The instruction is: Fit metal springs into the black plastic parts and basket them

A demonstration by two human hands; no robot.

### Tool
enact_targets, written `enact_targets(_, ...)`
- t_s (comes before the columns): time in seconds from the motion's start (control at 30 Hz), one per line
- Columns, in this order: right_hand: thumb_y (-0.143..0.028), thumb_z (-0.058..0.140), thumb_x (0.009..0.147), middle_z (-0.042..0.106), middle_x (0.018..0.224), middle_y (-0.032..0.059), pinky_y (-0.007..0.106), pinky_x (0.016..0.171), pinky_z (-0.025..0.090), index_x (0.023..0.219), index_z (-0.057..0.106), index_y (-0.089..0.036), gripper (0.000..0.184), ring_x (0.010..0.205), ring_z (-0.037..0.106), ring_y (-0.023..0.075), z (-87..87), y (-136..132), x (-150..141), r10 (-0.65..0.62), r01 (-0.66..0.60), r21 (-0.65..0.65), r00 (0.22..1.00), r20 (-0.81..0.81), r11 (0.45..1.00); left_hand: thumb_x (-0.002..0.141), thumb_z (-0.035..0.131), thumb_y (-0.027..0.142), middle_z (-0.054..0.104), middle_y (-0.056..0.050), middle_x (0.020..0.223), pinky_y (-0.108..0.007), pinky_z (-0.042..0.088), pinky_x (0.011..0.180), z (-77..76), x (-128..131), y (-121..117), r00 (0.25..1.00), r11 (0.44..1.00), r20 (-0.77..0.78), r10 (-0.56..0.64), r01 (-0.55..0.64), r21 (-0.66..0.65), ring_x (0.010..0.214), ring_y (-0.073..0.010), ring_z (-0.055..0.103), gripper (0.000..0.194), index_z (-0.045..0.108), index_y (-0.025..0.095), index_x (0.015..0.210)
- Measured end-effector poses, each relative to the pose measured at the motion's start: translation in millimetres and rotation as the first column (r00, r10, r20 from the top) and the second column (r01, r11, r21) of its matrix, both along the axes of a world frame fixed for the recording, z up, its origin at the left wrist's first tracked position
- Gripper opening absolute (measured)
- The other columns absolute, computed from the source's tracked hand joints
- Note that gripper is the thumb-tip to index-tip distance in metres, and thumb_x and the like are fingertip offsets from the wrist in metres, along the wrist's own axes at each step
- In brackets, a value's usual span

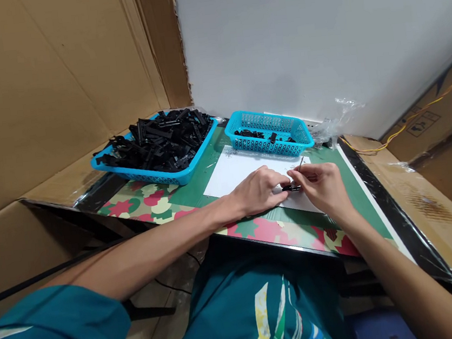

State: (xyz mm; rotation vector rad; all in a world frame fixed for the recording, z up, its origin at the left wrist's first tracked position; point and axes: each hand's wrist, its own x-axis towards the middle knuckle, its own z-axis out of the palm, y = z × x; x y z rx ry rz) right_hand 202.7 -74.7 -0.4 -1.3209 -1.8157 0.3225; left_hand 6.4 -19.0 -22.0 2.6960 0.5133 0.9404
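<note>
A small black plastic part point(291, 188) lies low over the white sheet point(226, 174), between my two hands. The fingertips of my left hand point(260, 190) are closed on its left end. My right hand point(326, 186) pinches a thin dark pointed tool point(301, 163), whose upper end sticks up above the fingers. The tool's lower end is hidden by my right fingers, right at the black part. Fine detail of the part is too small to make out.
A large blue basket point(186, 175) heaped with black plastic pieces stands at the back left. Behind my hands is a smaller blue basket point(270, 145) with a few black pieces. Clear plastic wrap point(337, 121) and a yellow cable point(403, 128) lie to the right. Cardboard walls the left side.
</note>
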Motion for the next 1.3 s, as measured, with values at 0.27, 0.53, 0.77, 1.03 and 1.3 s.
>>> enact_targets(0.27,-0.045,0.066,0.098,0.074,0.066,0.0046,0.030,0.055,0.055,0.072,0.073,-0.020,0.036,0.056,0.068,0.0183,-10.9,-3.8,-4.8,-0.089,0.099,0.106,0.992,-0.093,0.989,0.087,0.068,0.016,0.077,-0.006,0.086,-0.035,0.051,0.075,1.0,-1.0,1.2,0.999,1.000,0.041,0.015,-0.015,-0.004,0.077,-0.0202,0.070,0.009,0.075,0.014,0.093)
enact_targets(0.53,-0.038,0.059,0.104,0.075,0.075,0.0028,0.029,0.063,0.059,0.097,0.070,-0.020,0.022,0.064,0.073,0.0173,-7.1,0.3,13.0,-0.237,0.316,0.321,0.936,-0.262,0.893,0.097,0.068,0.020,0.081,-0.007,0.107,-0.039,0.051,0.089,8.9,-8.2,-1.8,0.990,0.978,0.102,0.100,-0.116,0.172,0.102,-0.0240,0.075,0.013,0.070,0.015,0.109)
enact_targets(0.77,-0.043,0.050,0.108,0.071,0.070,0.0025,0.029,0.061,0.052,0.095,0.066,-0.021,0.030,0.059,0.069,0.0175,-18.6,10.8,26.8,-0.271,0.322,0.267,0.939,-0.211,0.908,0.100,0.068,0.022,0.081,-0.007,0.105,-0.038,0.050,0.084,23.9,-19.1,8.8,0.978,0.938,0.121,0.170,-0.199,0.285,0.094,-0.0226,0.075,0.015,0.070,0.015,0.113)
enact_targets(1.03,-0.043,0.045,0.108,0.072,0.069,0.0041,0.029,0.062,0.049,0.091,0.063,-0.021,0.033,0.061,0.070,0.0199,-23.4,18.2,32.8,-0.251,0.285,0.174,0.948,-0.193,0.942,0.096,0.071,0.026,0.081,-0.005,0.098,-0.031,0.053,0.076,98.5,-26.6,59.9,0.808,0.827,0.216,0.549,-0.563,0.003,0.077,-0.0162,0.066,0.013,0.077,0.018,0.105)
enact_targets(1.3,-0.039,0.045,0.107,0.071,0.070,0.0041,0.029,0.063,0.045,0.086,0.060,-0.023,0.031,0.060,0.068,0.0203,-26.8,20.1,27.1,-0.173,0.185,0.133,0.980,-0.100,0.974,0.095,0.071,0.023,0.081,-0.010,0.112,-0.042,0.054,0.096,98.3,-17.0,85.8,0.799,0.805,-0.104,0.593,-0.587,0.079,0.100,-0.0266,0.074,0.017,0.080,0.019,0.109)
